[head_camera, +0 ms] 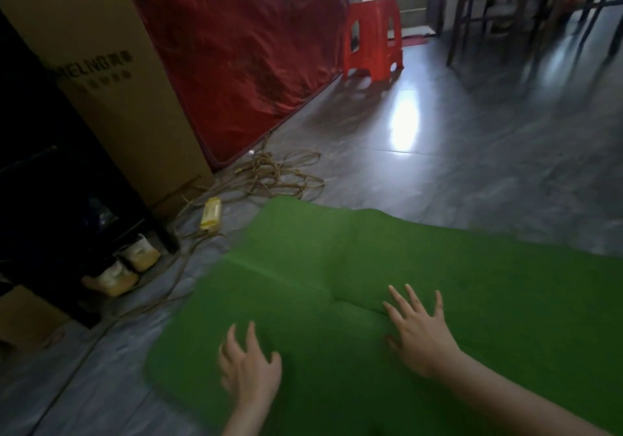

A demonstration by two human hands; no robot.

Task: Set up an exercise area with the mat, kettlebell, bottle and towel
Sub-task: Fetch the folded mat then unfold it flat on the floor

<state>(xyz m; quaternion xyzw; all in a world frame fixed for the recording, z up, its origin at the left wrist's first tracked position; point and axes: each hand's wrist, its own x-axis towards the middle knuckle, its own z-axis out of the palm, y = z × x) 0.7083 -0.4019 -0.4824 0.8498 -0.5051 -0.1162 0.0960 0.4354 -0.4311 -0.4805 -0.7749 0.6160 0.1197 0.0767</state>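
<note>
Pressing both palms on the mat spread on the floor, left hand loosely curled, right hand splayed, neither gripping, you risk leaving the crease by your right fingers or dragging the mat onto the cord.

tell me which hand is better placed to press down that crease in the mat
Right, probably. The right hand is spread open over the mat, fingertips at the crease. The left hand sits nearer the mat's corner, fingers curled, away from it.
</note>
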